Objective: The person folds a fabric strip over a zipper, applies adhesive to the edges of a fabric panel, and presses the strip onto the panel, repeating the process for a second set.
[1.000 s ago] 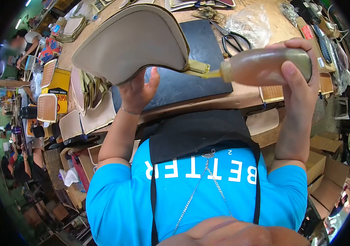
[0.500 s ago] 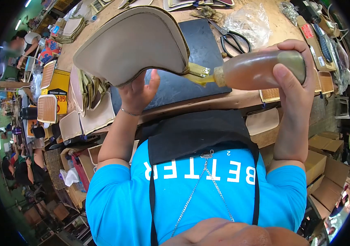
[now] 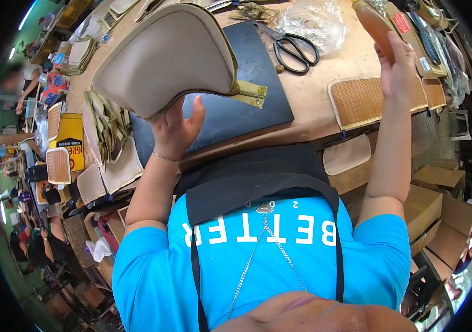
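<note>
My left hand (image 3: 176,126) holds up a curved beige leather bag piece (image 3: 164,61) from below. Most of its fingers are hidden behind the piece, with the thumb showing beside the lower edge. A short zipper end (image 3: 251,94) on yellowish tape sticks out at the piece's right corner. Up at the right of the bench, my right hand (image 3: 397,69) grips one end of a squeeze bottle (image 3: 375,26) of amber-brown liquid. The bottle is tilted, its far end near the top edge of the view. Beneath the bag piece lies a dark flat board (image 3: 263,72).
Black-handled scissors (image 3: 296,52) lie beside the board, near a crumpled clear plastic bag (image 3: 316,25). Woven tan panels (image 3: 357,102) rest at the bench's right front. Stacked beige pieces (image 3: 106,133) and a yellow box (image 3: 72,130) stand left. Cardboard boxes (image 3: 426,216) sit lower right.
My right hand has carried the bottle away from the zipper end, up and to the right. My left hand still holds the bag piece, which shows slightly further left.
</note>
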Demonstrator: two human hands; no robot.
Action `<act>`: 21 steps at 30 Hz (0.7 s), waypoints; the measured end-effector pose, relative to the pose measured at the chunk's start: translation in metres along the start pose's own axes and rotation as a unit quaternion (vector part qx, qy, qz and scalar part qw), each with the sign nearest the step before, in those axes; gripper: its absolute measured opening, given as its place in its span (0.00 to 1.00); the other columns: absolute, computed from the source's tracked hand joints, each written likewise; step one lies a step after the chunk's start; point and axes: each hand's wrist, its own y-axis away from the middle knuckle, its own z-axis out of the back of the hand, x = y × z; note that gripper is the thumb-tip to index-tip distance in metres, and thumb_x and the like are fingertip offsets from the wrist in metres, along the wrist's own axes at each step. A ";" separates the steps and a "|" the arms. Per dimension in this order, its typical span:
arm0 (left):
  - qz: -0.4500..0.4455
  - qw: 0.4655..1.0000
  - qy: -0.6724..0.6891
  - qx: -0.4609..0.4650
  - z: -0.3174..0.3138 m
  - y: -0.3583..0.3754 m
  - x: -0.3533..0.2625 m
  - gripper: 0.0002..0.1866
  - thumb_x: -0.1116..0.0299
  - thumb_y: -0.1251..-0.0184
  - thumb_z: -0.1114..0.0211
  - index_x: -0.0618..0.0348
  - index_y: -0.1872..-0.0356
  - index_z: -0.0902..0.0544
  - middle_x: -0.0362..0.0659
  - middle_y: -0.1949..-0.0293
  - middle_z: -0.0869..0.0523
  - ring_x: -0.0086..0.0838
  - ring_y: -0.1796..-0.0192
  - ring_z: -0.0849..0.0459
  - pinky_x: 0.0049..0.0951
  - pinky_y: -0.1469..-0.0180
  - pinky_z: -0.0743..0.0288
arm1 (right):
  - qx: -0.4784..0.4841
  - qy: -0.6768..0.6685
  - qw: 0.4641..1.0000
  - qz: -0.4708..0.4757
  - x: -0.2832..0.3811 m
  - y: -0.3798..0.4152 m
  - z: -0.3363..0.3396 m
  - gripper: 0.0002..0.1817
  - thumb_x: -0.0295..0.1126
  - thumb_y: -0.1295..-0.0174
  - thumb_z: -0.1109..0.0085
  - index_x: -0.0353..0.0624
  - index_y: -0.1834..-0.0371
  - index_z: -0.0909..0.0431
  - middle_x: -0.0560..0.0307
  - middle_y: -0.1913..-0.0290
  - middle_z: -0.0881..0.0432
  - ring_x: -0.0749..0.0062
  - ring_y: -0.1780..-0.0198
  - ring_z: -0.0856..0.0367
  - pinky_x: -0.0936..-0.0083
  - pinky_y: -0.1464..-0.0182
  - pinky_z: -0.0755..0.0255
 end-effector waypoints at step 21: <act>-0.012 0.998 0.013 0.059 -0.024 -0.017 -0.012 0.23 0.66 0.51 0.29 0.53 0.50 0.17 0.44 0.45 0.22 0.42 0.41 0.24 0.41 0.40 0.30 | 0.017 0.054 0.998 0.016 0.010 0.003 0.028 0.10 0.28 0.37 0.36 0.37 0.57 0.24 0.53 0.57 0.18 0.72 0.56 0.17 0.74 0.54 0.19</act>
